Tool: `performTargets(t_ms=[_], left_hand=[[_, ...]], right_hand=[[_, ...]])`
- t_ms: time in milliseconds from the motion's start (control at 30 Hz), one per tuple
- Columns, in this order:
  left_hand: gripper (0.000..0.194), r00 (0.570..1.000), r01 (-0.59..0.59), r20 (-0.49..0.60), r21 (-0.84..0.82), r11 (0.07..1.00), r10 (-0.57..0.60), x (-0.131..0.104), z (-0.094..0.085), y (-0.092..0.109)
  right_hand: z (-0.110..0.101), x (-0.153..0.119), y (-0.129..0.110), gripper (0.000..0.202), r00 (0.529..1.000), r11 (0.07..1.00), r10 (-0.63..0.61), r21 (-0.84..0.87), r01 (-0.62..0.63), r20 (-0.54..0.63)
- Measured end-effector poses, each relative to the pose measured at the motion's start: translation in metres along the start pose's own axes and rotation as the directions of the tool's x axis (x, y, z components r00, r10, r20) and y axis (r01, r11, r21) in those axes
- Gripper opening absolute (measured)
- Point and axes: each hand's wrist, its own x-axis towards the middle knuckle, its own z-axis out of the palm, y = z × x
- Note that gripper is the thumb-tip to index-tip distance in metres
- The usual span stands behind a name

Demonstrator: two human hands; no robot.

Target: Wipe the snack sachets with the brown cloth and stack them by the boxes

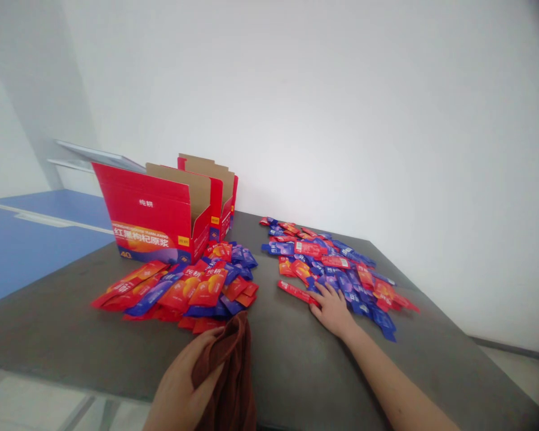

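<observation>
- The open red carton (155, 218) is standing at the far left of the dark tabletop (291, 359), its flaps folded up so the mouth is staying clear; a second carton (222, 191) is sitting just behind it.
- In front of the red carton, a heap of red and blue sachets (184, 290) is lying fanned out, overlapping, close enough to the carton mouth to be reached from it.
- Nearer than that heap, toward the camera from the red carton, the left hand (179, 389) is gripping a brown cloth (231, 377); the fingers (206, 338) are curling around its bunched top, which is pointing up while the rest is hanging down over the tabletop's near edge.
- To the right of the red carton, across a bare strip of tabletop, a second spread of sachets (336, 263) is lying flatter and wider.
- The right hand (335, 308) is resting palm-down on this spread's near edge, fingers (318, 293) splayed and released, touching a long red sachet (296, 292) and the blue ones beside it, grasping nothing.
</observation>
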Motion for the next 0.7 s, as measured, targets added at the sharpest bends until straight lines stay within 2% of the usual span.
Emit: performTargets(t_ms=[100,200,300,367,433,467,533,600,633,700], left_hand=[[0.041,1.000,0.015,0.013,-0.020,1.000,-0.015,0.000,-0.002,0.005],[0.042,1.000,0.011,0.023,-0.023,1.000,-0.010,0.001,-0.004,0.002],[0.041,0.999,0.010,0.031,-0.033,0.999,-0.008,0.003,-0.005,-0.004],[0.041,1.000,0.025,0.018,-0.098,0.995,-0.023,0.001,-0.003,-0.002],[0.040,0.998,0.018,-0.053,-0.182,0.983,-0.028,-0.009,0.002,0.010],[0.037,0.994,-0.026,-0.107,-0.205,0.978,0.004,-0.017,0.006,0.019],[0.028,0.971,-0.191,-0.178,-0.181,0.965,0.159,-0.034,0.016,0.044],[0.027,0.926,-0.369,-0.148,-0.142,0.919,0.349,-0.046,0.028,0.070],[0.030,0.910,-0.414,-0.108,-0.148,0.898,0.401,-0.048,0.034,0.081],[0.036,0.922,-0.386,-0.041,-0.165,0.908,0.385,-0.043,0.043,0.092]], right_hand=[[-0.005,-0.026,0.003,0.034,0.999,0.998,-0.007,0.054,0.009,-0.034],[-0.017,-0.040,-0.002,0.029,0.995,0.990,-0.007,0.143,0.021,-0.097],[-0.035,-0.053,-0.015,0.035,0.990,0.958,0.026,0.285,0.016,-0.140],[-0.046,-0.068,-0.029,0.040,0.989,0.914,0.071,0.406,-0.011,-0.133],[-0.054,-0.090,-0.049,0.045,0.988,0.847,0.116,0.529,-0.043,-0.105],[-0.058,-0.102,-0.060,0.047,0.987,0.809,0.131,0.585,-0.054,-0.091],[-0.062,-0.129,-0.083,0.052,0.989,0.740,0.134,0.671,-0.056,-0.065],[-0.065,-0.156,-0.103,0.054,0.990,0.649,0.137,0.758,-0.065,-0.032],[-0.067,-0.168,-0.111,0.053,0.985,0.587,0.173,0.805,-0.084,-0.023],[-0.073,-0.190,-0.122,0.049,0.952,0.433,0.305,0.892,-0.128,-0.012]])
